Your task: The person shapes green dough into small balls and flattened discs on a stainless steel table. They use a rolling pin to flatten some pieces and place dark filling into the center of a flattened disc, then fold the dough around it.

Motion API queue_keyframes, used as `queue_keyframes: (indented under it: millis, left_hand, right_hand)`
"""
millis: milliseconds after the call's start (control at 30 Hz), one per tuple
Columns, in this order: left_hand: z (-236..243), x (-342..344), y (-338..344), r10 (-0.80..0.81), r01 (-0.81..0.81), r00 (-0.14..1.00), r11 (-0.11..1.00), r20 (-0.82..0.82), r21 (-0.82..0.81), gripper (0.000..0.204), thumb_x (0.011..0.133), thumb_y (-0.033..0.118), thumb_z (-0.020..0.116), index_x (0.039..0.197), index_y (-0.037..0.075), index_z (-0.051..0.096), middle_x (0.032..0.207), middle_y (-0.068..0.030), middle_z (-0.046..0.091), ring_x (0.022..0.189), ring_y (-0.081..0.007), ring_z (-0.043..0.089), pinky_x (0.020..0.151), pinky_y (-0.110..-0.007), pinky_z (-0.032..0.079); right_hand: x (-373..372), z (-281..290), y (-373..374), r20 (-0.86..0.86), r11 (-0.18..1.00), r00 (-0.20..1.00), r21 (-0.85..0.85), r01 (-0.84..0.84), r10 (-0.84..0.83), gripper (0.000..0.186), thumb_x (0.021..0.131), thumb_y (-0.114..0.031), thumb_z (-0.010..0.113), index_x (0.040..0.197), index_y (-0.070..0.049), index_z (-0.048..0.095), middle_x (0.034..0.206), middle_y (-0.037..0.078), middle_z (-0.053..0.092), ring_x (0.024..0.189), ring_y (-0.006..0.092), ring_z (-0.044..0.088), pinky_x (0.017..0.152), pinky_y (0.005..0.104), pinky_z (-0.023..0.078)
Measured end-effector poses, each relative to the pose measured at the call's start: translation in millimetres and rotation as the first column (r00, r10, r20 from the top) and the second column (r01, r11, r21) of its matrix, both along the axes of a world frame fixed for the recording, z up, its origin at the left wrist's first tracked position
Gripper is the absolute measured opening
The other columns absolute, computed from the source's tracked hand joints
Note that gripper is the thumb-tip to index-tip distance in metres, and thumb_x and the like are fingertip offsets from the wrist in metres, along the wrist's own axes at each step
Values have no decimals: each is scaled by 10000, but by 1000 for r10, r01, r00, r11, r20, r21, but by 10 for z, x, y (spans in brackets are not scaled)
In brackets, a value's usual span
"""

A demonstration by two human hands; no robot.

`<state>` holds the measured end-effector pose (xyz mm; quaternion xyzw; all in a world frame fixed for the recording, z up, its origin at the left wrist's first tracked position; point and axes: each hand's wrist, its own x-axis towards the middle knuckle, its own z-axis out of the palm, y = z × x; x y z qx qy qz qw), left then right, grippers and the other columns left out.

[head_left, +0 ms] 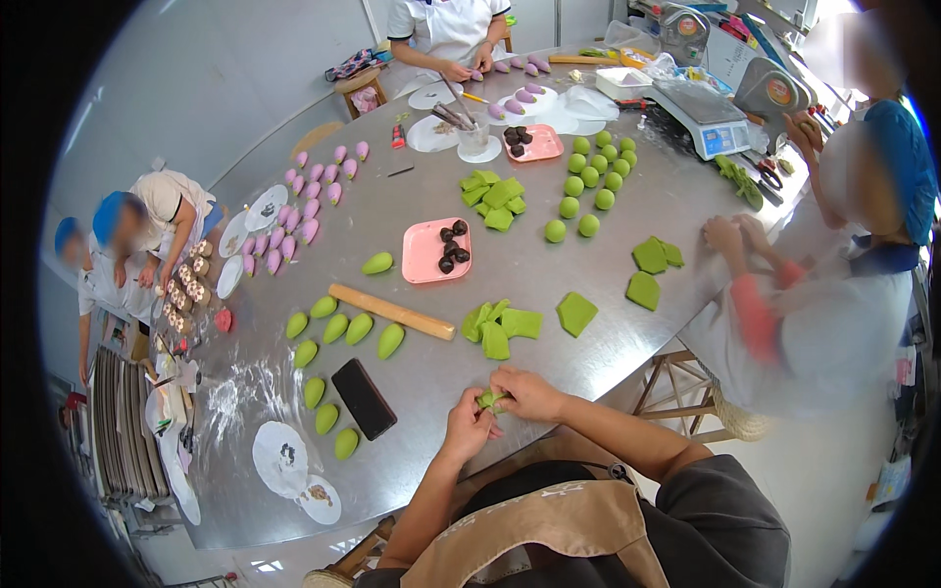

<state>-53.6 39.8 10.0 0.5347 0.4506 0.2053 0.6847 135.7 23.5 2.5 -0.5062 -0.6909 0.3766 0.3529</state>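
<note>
Close to the table's near edge, my left hand [467, 427] and my right hand [529, 395] are both closed around a small piece of green dough [489, 398]. My fingers cover most of it. Just beyond them lies a pile of flat green dough pieces [495, 339], with a single flat piece [577, 314] to its right. A wooden rolling pin [392, 312] rests at an angle to the left of the pile. Several dark filling balls [447, 266] sit in a pink tray [418, 271] behind it. Smooth green teardrop-shaped dough pieces [359, 328] are spread out on the left.
A black phone [364, 398] lies left of my hands. Farther off are pale purple shaped pieces [312, 209], round green balls [590, 177], a second pink tray [542, 145] and a scale [701, 118]. A blurred co-worker [814, 304] is at the right; others work behind and left.
</note>
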Motion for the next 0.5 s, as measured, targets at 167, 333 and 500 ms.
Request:
queue_keyframes:
  millis: [167, 333, 500]
  left_hand:
    - [15, 13, 76, 48, -45, 997, 998, -61, 40, 280, 935, 49, 536, 1207, -5, 494, 756, -88, 625, 592, -169, 659, 500, -300, 531]
    - [-72, -132, 360, 351, -60, 874, 765, -337, 642, 245, 934, 217, 601, 1123, 67, 557, 609, -81, 593, 553, -269, 619, 543, -425, 477]
    - [-86, -140, 520, 486, 96, 788, 508, -377, 856, 154, 883, 140, 619, 1027, 93, 596, 623, -81, 581, 580, -314, 586, 557, -431, 460]
  right_hand:
    - [-40, -6, -25, -17, 995, 995, 4, 103, -103, 210, 826, -132, 716, 924, -48, 551, 893, 135, 561, 788, 315, 582, 691, 391, 479]
    - [343, 424, 279, -121, 999, 992, -6, 37, -38, 182, 904, -203, 672, 930, -36, 606, 804, 106, 591, 745, 222, 585, 648, 358, 472]
    - [717, 328, 1260, -230, 918, 898, -221, 328, -376, 201, 928, -157, 605, 994, 29, 571, 708, 90, 637, 566, 165, 596, 533, 323, 477]
